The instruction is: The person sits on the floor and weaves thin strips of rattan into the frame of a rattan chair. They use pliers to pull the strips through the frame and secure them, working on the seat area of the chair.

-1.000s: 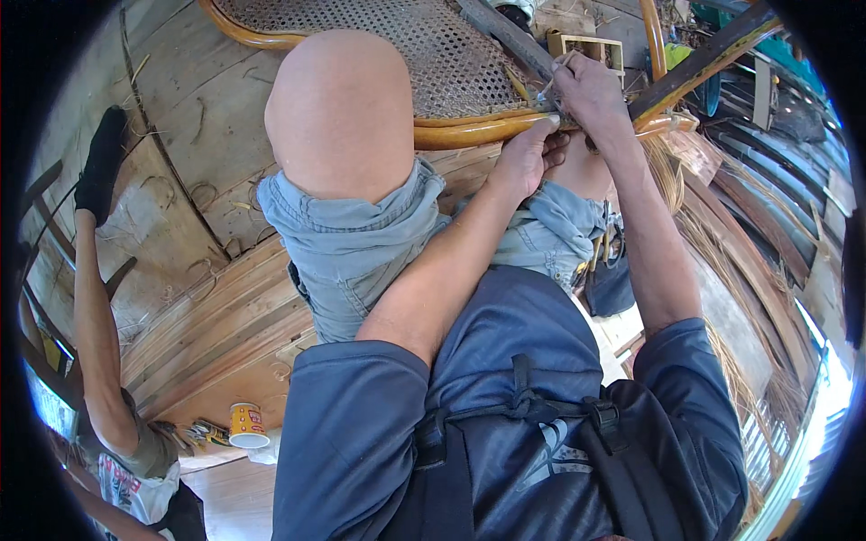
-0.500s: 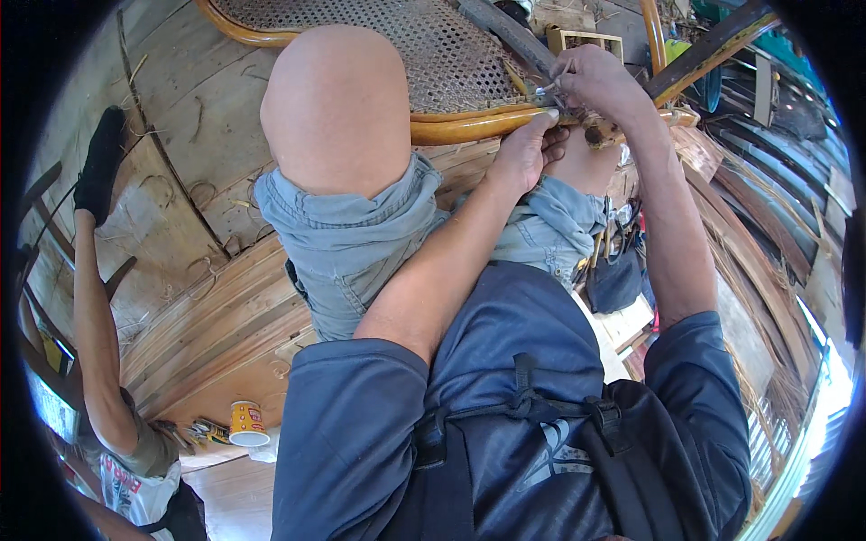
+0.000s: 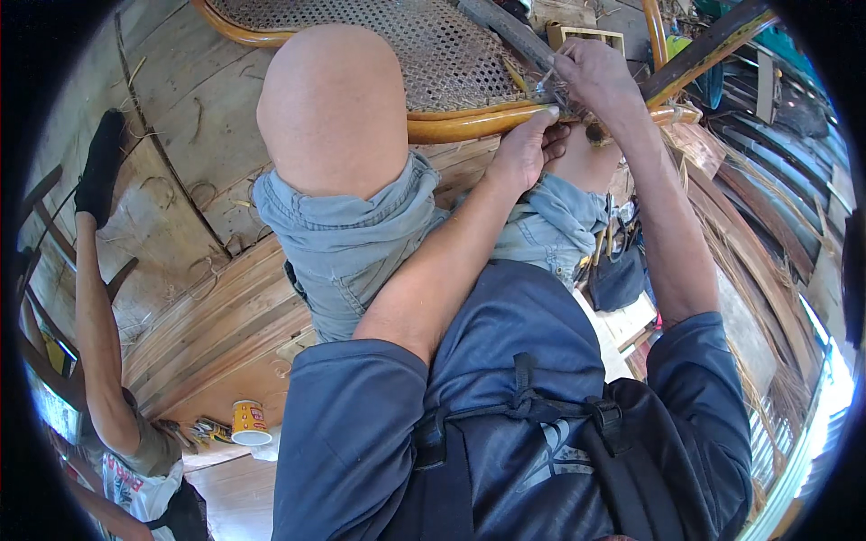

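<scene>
Pinching a thin pale strand (image 3: 547, 79), the fingers of the right hand (image 3: 597, 81) close together above the corner of a seat frame; the left hand (image 3: 525, 151) grasps the glossy curved rail (image 3: 469, 126), thumb on top and fingers curled below; the rail lies beyond the lap, its long axis running left to right, the right end slightly farther away; the woven cane mesh (image 3: 433, 59) spreads from its far edge; a dark bar (image 3: 704, 56) slants away to the right from near the corner; the left knee (image 3: 334, 108) crowds the near edge; open wooden floor (image 3: 194, 81) lies left of the seat, while long slats (image 3: 753, 198) crowd the right side.
</scene>
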The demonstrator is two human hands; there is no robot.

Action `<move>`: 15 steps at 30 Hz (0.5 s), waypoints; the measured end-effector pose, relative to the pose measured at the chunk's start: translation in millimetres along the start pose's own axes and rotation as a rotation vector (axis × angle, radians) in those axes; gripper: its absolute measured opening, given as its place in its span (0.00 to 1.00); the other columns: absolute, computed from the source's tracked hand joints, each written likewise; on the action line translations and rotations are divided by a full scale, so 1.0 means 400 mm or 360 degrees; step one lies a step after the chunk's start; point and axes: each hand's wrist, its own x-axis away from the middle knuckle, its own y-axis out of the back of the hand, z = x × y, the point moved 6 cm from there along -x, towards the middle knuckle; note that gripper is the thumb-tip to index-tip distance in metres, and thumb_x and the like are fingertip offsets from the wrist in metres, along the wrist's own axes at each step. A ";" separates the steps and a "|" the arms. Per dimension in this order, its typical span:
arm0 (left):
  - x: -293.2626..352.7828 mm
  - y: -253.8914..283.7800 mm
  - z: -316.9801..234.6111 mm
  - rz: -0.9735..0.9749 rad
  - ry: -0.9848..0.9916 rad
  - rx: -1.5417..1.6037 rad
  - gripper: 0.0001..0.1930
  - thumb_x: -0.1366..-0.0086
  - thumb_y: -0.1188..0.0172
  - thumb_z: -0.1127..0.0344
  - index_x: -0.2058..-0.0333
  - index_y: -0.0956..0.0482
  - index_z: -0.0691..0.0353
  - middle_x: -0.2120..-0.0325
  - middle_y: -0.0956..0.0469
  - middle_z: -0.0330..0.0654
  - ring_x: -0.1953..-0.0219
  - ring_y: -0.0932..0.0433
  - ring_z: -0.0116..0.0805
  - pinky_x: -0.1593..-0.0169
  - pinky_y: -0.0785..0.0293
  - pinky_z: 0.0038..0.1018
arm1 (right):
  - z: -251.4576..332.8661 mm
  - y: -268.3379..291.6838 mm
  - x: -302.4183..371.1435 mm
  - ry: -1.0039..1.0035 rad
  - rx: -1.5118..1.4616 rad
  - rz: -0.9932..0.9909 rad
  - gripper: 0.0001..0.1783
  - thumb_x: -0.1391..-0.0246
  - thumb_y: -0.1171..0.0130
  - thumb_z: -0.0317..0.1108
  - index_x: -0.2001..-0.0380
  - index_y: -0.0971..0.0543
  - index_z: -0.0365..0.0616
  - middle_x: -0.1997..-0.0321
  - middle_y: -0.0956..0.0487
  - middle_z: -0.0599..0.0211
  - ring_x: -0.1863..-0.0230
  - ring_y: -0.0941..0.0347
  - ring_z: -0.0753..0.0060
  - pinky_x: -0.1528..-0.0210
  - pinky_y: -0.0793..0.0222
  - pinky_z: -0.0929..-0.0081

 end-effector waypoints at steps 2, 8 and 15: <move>0.005 -0.005 -0.002 -0.0011 0.0001 -0.0001 0.08 0.40 0.46 0.63 0.64 0.29 0.58 0.69 0.23 0.40 0.67 0.24 0.30 0.65 0.27 0.28 | -0.006 -0.003 0.002 -0.0066 -0.0048 0.0034 0.16 0.48 0.52 0.39 0.75 0.23 0.36 0.75 0.25 0.44 0.69 0.26 0.46 0.64 0.29 0.57; -0.003 0.003 0.000 -0.0021 0.0000 0.0012 0.08 0.40 0.47 0.63 0.63 0.29 0.58 0.68 0.23 0.42 0.66 0.24 0.31 0.65 0.27 0.28 | -0.018 -0.010 -0.009 -0.0197 0.0001 0.0102 0.17 0.48 0.52 0.41 0.73 0.23 0.37 0.74 0.24 0.44 0.68 0.25 0.46 0.62 0.29 0.56; -0.008 0.002 0.004 0.0027 0.0000 0.0009 0.09 0.40 0.47 0.63 0.62 0.29 0.59 0.68 0.23 0.42 0.66 0.24 0.31 0.65 0.27 0.27 | -0.031 -0.021 -0.004 -0.0156 0.0016 -0.0067 0.17 0.49 0.50 0.40 0.75 0.24 0.34 0.72 0.24 0.45 0.66 0.25 0.46 0.63 0.29 0.56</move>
